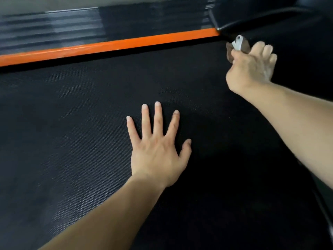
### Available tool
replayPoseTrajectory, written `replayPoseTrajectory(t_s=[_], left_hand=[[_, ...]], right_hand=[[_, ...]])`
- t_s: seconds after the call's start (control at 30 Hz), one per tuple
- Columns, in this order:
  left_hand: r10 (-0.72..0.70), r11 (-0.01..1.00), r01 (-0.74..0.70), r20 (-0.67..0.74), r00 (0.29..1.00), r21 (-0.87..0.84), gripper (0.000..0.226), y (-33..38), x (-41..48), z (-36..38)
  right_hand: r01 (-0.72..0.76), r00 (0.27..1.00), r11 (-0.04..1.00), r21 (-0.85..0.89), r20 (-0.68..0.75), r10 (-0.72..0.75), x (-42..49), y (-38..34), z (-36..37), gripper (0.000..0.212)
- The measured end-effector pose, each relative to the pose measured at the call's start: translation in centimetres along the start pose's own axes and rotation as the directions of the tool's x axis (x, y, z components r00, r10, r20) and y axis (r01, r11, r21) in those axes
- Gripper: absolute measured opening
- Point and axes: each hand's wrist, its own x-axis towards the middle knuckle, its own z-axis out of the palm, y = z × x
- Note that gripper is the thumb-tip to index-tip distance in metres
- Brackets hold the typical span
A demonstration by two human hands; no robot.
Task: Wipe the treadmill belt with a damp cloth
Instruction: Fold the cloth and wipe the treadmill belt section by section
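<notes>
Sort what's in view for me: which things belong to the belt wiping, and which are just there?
In the job:
- treadmill belt
- cloth, bunched in the right hand
- left hand, flat on the belt, fingers spread

Just there:
- orange side strip
- ribbed side rail
- black housing at the belt's far end

Cloth [237,46] mostly hidden inside right hand [252,67], ribbed side rail [50,33] motion-blurred, both forearms and treadmill belt [72,123] cut off by frame edges
</notes>
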Motion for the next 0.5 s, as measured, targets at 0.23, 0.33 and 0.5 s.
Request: replayPoseTrajectory(t_s=[0.23, 0.33, 0.5], left_hand=[[-0.019, 0.998, 0.017, 0.049, 0.999, 0.054, 0.076, 0.1, -0.2, -0.4], [-0.03, 0.997, 0.026, 0.046, 0.999, 0.071, 0.076, 0.3, -0.2, -0.4], [-0.033, 0.998, 0.031, 0.029, 0.999, 0.063, 0.075, 0.3, -0.5, -0.3]], right_hand=[[-0.059, 0.997, 0.996, 0.065, 0.059, 0.055, -7.8, 3.2, -0.8, 0.028], [-0.093, 0.994, 0.992, 0.085, 0.072, 0.087, -12.8, 5.3, -0.8, 0.039], [-0.122, 0.984, 0.99, 0.065, 0.135, 0.112, -20.6, 8.8, -1.6, 0.046]])
